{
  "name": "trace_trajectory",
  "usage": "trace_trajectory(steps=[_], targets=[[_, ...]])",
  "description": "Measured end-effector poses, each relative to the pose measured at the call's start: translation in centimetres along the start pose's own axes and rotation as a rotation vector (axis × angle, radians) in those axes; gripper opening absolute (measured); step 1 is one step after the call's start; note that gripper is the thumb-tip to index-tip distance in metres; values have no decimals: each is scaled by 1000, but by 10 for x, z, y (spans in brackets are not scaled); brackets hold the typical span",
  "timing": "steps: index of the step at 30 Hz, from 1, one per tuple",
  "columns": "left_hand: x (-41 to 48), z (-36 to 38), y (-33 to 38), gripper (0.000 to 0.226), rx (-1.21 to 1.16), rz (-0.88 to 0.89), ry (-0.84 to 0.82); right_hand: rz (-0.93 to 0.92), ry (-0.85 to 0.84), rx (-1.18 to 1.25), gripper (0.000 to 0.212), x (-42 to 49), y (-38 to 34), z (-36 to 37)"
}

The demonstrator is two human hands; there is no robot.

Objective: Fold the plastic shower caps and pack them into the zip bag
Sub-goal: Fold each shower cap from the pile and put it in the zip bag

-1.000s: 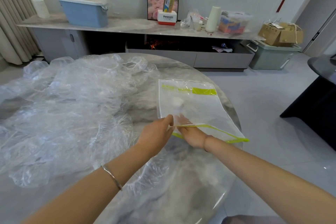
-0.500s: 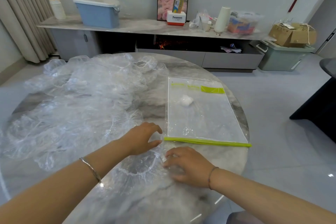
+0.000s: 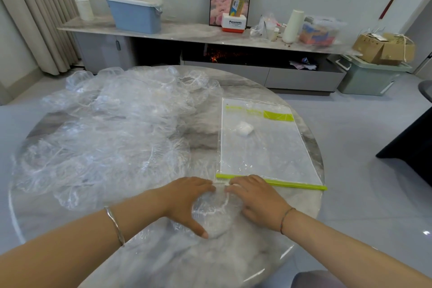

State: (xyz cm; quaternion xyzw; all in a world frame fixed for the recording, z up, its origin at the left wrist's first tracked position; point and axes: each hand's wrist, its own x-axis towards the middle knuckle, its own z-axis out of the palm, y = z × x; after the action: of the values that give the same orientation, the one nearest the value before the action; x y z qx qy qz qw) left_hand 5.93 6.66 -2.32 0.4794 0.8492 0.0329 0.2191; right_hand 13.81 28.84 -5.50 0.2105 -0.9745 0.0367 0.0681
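Left hand (image 3: 187,201) and right hand (image 3: 259,201), grip flat, press a clear plastic shower cap (image 3: 215,216), closer together than before; green-zipped clear bag (image 3: 268,147) at one o'clock, heaped caps (image 3: 112,135) at ten.

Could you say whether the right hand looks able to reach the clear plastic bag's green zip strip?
Probably yes: the right hand rests on a clear plastic shower cap, fingertips right beside the green zip strip, nothing between.

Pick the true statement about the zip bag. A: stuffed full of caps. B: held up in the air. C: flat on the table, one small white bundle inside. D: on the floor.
C: the zip bag lies flat on the table, one white bundle inside.
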Motion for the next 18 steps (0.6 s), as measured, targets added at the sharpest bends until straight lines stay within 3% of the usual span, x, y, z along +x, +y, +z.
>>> trace_trajectory(steps=[3,5,8,10,13,16,18], targets=[[2,4,0,113,9,-9,-27,-194,23,-17,34,2,-10,6],[3,6,-1,118,0,-11,-41,-215,34,18,24,4,-13,8],[4,9,-2,125,-4,-10,-66,24,-12,203,30,7,-13,3],[3,8,-3,124,15,-15,-67,246,-4,356,23,4,-6,-2],[3,3,-3,103,-7,-35,-11,457,88,507,11,-2,4,-2],[2,-2,-4,79,-61,-74,32,490,70,608,19,-3,5,-5],[1,-2,-4,71,-101,-101,30,362,25,528,35,-4,3,-4]])
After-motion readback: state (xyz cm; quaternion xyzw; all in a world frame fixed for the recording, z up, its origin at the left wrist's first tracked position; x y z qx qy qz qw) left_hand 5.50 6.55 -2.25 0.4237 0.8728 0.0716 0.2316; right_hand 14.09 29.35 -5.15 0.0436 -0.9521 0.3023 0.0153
